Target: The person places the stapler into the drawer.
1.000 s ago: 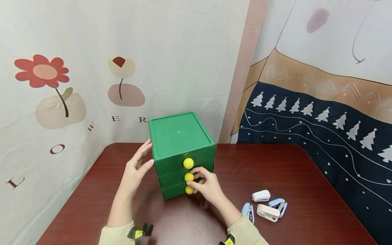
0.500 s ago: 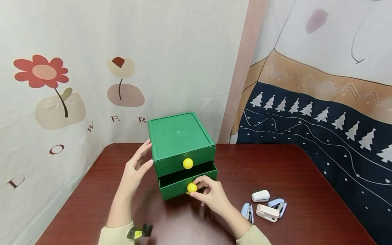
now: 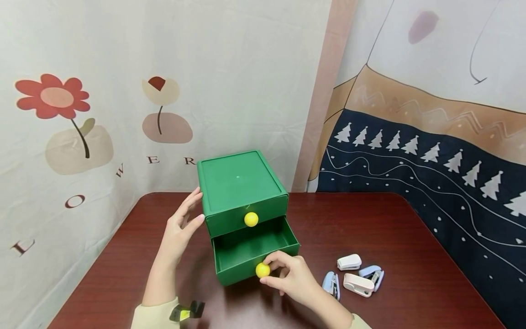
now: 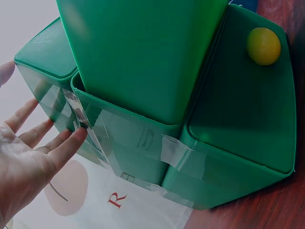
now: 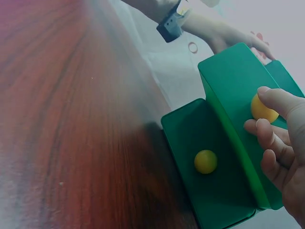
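Observation:
A green three-drawer cabinet (image 3: 240, 178) stands on the table, its middle drawer (image 3: 250, 249) pulled out with a bare floor showing inside. My right hand (image 3: 293, 276) pinches the round yellow knob (image 3: 263, 269) of that drawer between thumb and fingers. On the left side wall, the fingertips of my left hand (image 3: 179, 228) rest with the fingers extended; the left wrist view shows this hand (image 4: 33, 152) against clear tape on the wall. The top drawer's yellow knob (image 3: 251, 219) sits flush with its pushed-in front. In the right wrist view, the bottom drawer's knob (image 5: 205, 161) shows.
Right of the cabinet lies a group of small staplers: a white one (image 3: 349, 262), a pinkish-white one (image 3: 359, 285) and two blue ones, one of them (image 3: 331, 285) near my right forearm. A printed curtain (image 3: 246, 91) hangs behind the dark red table (image 3: 349, 219).
The middle drawer has slid out toward me, from fully in to well out, with my right hand on its knob. My left hand has stayed at the cabinet's side.

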Available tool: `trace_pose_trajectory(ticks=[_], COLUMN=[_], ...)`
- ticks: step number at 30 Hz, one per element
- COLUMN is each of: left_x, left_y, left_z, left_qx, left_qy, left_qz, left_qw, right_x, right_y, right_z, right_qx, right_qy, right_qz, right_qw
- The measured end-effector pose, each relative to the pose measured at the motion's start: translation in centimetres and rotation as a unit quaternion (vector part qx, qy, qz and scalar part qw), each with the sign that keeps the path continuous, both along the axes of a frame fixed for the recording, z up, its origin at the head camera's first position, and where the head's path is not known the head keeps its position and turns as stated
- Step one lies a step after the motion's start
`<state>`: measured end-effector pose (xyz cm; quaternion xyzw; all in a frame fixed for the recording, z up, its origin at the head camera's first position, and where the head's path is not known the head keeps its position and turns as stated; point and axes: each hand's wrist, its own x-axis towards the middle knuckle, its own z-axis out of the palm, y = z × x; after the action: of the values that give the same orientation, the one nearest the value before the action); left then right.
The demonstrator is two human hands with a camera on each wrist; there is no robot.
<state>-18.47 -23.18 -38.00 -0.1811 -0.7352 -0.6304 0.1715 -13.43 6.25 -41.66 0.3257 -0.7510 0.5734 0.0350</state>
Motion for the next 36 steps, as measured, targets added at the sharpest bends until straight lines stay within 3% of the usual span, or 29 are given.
trace_pose_trajectory(ticks=[6,15,19,24,29,36], left_x=[0.0,0.0,0.0,0.0,0.1,0.1], left_y=[0.0,-0.1,-0.1,-0.1,0.0,0.0], left_z=[0.0,0.0,0.0,0.0,0.0,0.1], left_qx=[0.003,0.003,0.004,0.002,0.003,-0.003], left_qy=[0.000,-0.002,-0.002,-0.004,-0.005,-0.008], left_qz=[-0.002,-0.004,-0.002,0.001,0.000,0.001], left_qw=[1.0000,1.0000,1.0000,1.0000,1.0000,1.0000], right_x=[0.9,1.1,1.2,1.0,0.6,-0.5], right_y=[0.7,1.7,1.9,2.4,4.0,7.6], right_z=[-0.1,-2.7,-2.9,-2.7,-2.1,-2.7], right_qx=[-0.006,0.018,0.026,0.031,0.013,-0.004], right_qy=[0.028,0.049,0.059,0.114,0.167,0.189], right_qz=[0.024,0.047,0.054,0.060,0.046,0.008], right_qw=[0.999,0.998,0.996,0.991,0.985,0.982])
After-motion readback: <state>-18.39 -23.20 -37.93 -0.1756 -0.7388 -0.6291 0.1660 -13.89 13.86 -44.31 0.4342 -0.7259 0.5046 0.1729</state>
